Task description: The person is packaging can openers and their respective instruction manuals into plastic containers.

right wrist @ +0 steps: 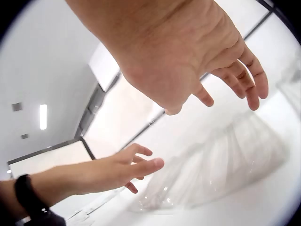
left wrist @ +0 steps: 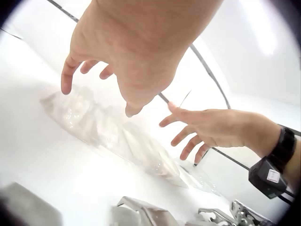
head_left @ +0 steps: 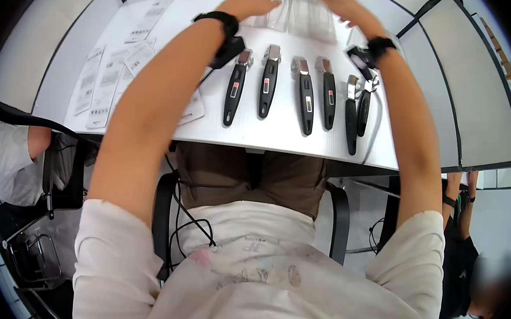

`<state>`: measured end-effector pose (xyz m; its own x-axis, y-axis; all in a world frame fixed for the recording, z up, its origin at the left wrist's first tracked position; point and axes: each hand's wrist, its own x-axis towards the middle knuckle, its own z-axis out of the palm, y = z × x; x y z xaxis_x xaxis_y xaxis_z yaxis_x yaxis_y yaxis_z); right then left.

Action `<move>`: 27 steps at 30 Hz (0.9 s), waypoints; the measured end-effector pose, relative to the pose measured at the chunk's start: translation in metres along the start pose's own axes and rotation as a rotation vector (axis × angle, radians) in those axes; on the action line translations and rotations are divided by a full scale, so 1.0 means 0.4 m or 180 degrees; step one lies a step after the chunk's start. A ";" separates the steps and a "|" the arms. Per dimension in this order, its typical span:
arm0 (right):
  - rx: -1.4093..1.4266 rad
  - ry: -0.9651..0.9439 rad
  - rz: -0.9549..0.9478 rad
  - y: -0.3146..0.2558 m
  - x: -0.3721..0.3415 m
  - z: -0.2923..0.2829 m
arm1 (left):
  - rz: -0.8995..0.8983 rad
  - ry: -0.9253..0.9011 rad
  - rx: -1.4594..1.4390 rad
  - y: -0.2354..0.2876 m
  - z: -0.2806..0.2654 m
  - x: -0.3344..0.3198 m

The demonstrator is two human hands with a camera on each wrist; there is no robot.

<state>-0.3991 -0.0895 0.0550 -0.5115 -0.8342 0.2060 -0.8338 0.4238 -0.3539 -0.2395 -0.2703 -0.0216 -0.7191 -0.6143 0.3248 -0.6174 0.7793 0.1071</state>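
Note:
Both hands reach to the far side of the white table, over a pile of clear plastic bags. My left hand hovers at the pile's left, its fingers spread and bent slightly downward. Facing it from the right is my right hand, fingers apart and loosely extended. Neither one holds anything. In the right wrist view, the crinkled bags lie below the two hands. Nearer the body, several black-handled tools with silver metal heads lie in a row, among them one at the left end and one in the middle.
White printed cards lie overlapping on the table's left side. Pale partition panels enclose the table at the back and sides. A grey cable runs past the right-hand tools. Other people sit to both sides.

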 end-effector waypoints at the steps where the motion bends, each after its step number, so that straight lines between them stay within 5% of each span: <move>1: 0.0049 0.0220 -0.0177 0.038 -0.021 -0.038 | -0.0130 0.0148 -0.0290 0.015 -0.063 -0.074; 4: -0.0547 0.0125 -0.0158 0.080 -0.191 -0.161 | 0.0068 0.0020 -0.0458 0.001 -0.184 -0.170; 6: -0.0719 -0.0067 -0.0436 0.113 -0.284 -0.174 | 0.0800 -0.0158 -0.0732 0.000 -0.230 -0.227; 10: -0.1094 0.0493 -0.0299 0.175 -0.531 -0.060 | 0.1346 0.0439 -0.0858 0.121 -0.327 -0.416; 15: -0.0121 -0.0026 0.0614 0.156 -0.633 -0.035 | 0.1341 0.0545 -0.2018 0.220 -0.357 -0.640; 18: -0.0221 0.0147 0.0657 0.156 -0.665 -0.041 | 0.1399 0.0476 -0.2537 0.257 -0.361 -0.725; 22: 0.0222 -0.0242 0.1270 0.159 -0.648 -0.054 | 0.2090 0.0624 -0.1908 0.265 -0.326 -0.741; 27: 0.1424 0.0471 0.1188 0.027 -0.725 -0.157 | 0.1655 0.0788 -0.2516 0.283 -0.335 -0.736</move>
<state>-0.2728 0.1793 0.0488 -0.8032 -0.5859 0.1074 -0.4401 0.4622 -0.7698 -0.0548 0.0154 0.0208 -0.6982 -0.1978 0.6881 0.2143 0.8593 0.4644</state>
